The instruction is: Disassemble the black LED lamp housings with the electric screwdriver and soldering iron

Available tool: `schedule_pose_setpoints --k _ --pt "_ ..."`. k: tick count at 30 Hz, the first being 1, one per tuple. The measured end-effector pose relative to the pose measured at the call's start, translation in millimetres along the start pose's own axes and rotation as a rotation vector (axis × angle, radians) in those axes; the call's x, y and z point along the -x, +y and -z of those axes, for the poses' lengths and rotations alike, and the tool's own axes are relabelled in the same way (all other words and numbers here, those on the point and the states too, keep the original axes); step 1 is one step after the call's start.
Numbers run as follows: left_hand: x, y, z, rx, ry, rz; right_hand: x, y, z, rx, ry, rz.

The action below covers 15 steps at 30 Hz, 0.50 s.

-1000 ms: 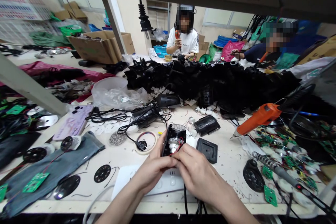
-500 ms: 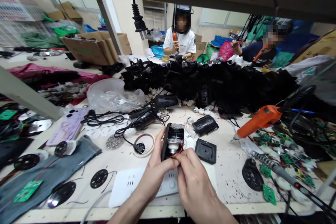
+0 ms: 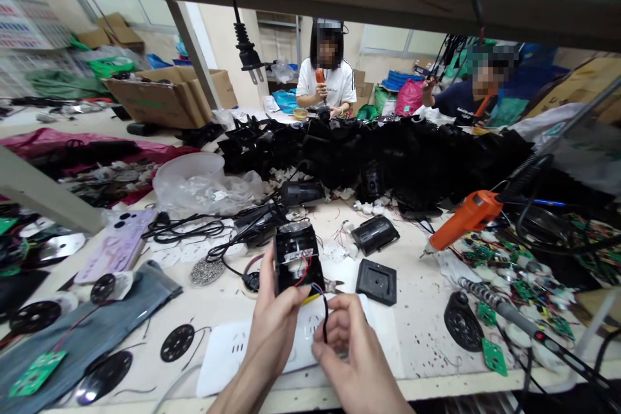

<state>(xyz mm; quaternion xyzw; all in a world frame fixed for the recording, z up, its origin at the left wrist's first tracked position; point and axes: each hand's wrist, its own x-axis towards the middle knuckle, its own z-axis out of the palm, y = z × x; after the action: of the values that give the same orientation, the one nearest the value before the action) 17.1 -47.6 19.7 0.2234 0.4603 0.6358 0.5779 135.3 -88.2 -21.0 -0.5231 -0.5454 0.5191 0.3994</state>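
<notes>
My left hand is closed around an open black plastic housing, its thumb along the near edge. Thin red wires and a white part show inside the housing. At the near right corner, a short black cable with a blue and a red wire at its end hangs out. Curled around that cable are the fingers of my right hand, the thumb below. Wire cutters lie just behind, partly hidden by the housing. Underneath my hands is a white power strip.
To the right hangs an orange electric screwdriver, with a soldering iron and green circuit boards near it. A square black tray lies beside my hands. Black parts are heaped behind. Two people work across the table.
The housing has tilted and shifted left in my left hand. My right hand has moved down and away from it, with the black cable now showing between its fingers.
</notes>
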Motion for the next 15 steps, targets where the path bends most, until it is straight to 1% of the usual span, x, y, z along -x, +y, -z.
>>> schedule_pose_setpoints --k 2,3,4,5,6,9,10,11,12,13,15 --pt "-1 3 1.4 -0.004 0.008 -0.009 5 5 -5 -0.146 -0.022 -0.075" --pt "-2 3 2.3 -0.008 0.005 -0.01 6 6 -5 -0.173 -0.001 -0.101" --pt "-2 3 3.1 -0.013 0.005 -0.012 7 6 -2 -0.155 0.038 -0.105" --pt "-2 2 3.8 -0.017 0.006 -0.011 6 4 2 -0.093 0.094 -0.076" --pt "-1 -1 4.2 -0.02 0.007 -0.007 5 2 7 0.002 0.155 -0.007" --pt "4 -10 3.0 -0.016 -0.008 0.033 0 -5 24 0.299 0.306 0.319" --pt "7 -13 1.8 -0.015 -0.022 0.061 -2 -7 29 0.362 0.331 0.405" --pt "9 -15 0.2 -0.016 -0.037 0.089 -4 -10 33 0.404 0.339 0.459" --pt "12 -17 -1.5 -0.019 -0.051 0.114 -5 -11 35 0.427 0.334 0.475" --pt "14 -19 -3.2 -0.019 -0.062 0.132 -5 -13 37 0.434 0.316 0.457" --pt "17 -21 -6.6 -0.012 -0.076 0.154 -6 -15 39 0.395 0.268 0.357"
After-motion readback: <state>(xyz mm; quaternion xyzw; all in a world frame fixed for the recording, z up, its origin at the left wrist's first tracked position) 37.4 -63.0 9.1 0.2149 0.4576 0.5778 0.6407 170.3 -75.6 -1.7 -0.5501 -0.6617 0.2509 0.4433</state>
